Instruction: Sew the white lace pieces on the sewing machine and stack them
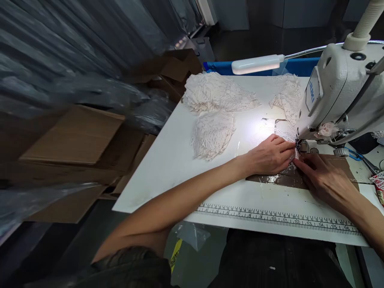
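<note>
My left hand (271,155) lies on a piece of white lace (288,130) just left of the needle area of the sewing machine (330,88), its fingers together and pressing the lace down. Close by on the right, my right hand (322,176) pinches the near edge of the same lace with thumb and forefinger. Part of the lace is hidden under my left hand and the machine head. Beneath both hands is a brown taped patch (279,181) on the table. More of the lace (289,94) spreads behind the needle.
Two piles of white lace, a large one (216,92) and a smaller one (213,134), lie on the white table (168,172). A lamp (258,64) shines from behind. Blue-handled scissors (355,155) rest at right. A ruler strip (279,218) runs along the front edge; cardboard boxes (72,136) stand left.
</note>
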`<control>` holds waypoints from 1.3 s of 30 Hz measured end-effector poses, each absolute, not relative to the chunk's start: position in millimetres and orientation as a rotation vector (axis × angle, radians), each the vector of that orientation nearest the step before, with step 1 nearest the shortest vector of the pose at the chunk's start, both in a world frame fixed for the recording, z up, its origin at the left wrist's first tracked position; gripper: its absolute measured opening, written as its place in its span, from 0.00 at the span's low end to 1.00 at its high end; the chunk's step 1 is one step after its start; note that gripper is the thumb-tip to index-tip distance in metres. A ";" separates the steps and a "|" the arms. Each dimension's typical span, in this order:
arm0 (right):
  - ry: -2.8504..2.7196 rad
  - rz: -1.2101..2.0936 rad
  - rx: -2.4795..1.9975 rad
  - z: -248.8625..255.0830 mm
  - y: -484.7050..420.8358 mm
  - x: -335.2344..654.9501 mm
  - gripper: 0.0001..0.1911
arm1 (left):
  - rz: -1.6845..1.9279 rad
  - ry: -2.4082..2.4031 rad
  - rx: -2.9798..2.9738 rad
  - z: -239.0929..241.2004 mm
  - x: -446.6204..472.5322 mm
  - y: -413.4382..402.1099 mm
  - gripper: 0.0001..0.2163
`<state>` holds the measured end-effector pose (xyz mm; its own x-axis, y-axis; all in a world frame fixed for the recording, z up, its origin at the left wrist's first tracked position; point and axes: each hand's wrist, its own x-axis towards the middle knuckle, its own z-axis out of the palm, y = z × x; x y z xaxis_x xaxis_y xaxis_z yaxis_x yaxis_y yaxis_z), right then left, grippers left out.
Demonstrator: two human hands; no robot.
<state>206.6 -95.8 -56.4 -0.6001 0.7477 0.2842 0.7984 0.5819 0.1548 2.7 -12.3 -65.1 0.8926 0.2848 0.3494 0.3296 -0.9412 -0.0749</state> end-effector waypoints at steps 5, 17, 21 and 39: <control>-2.646 -0.397 -1.356 -53.2 -98.3 203.1 0.16 | -0.636 -0.494 -2.917 -68.6 0.5 -8.9 0.14; -2.589 -0.403 -1.335 -55.5 -98.6 200.6 0.13 | -0.682 -0.525 -2.901 -72.8 -2.6 -14.4 0.13; -2.589 -0.406 -1.332 -55.2 -98.9 200.6 0.14 | -0.741 -0.485 -2.888 -73.2 -3.6 -13.9 0.13; -2.456 -0.086 -1.327 -60.2 -97.9 207.1 0.16 | -0.793 -0.581 -2.931 -74.1 -2.6 -14.4 0.13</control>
